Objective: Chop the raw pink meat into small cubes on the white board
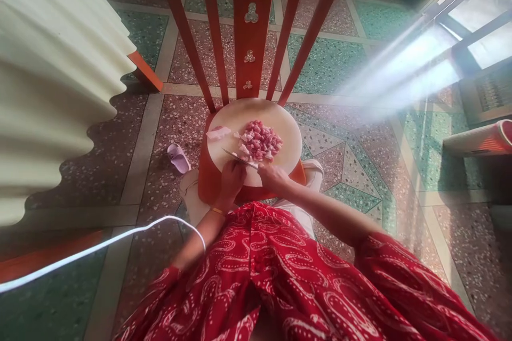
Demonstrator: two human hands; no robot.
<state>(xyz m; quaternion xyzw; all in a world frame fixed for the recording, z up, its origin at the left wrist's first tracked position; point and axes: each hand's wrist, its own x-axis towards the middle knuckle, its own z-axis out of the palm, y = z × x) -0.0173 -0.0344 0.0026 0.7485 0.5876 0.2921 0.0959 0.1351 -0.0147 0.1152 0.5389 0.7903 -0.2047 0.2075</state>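
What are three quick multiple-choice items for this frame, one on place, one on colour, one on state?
1. Where does the round cutting board rest?
A. on the seat of the red chair
B. on the tiled floor
C. on the person's lap

2. What colour is the slipper on the floor beside the chair?
A. black
B. pale lilac
C. green

3. What state is the meat on the board in?
A. one whole slab
B. cut into a heap of small pieces
C. wrapped in a bag

Key:
1 A, the board sits on the seat below the chair's slatted back.
2 B, the slipper looks pale lilac against the speckled tiles.
3 B, pink cubes lie piled at the board's middle, with the knife held by the left hand at their near edge and the right hand beside them.
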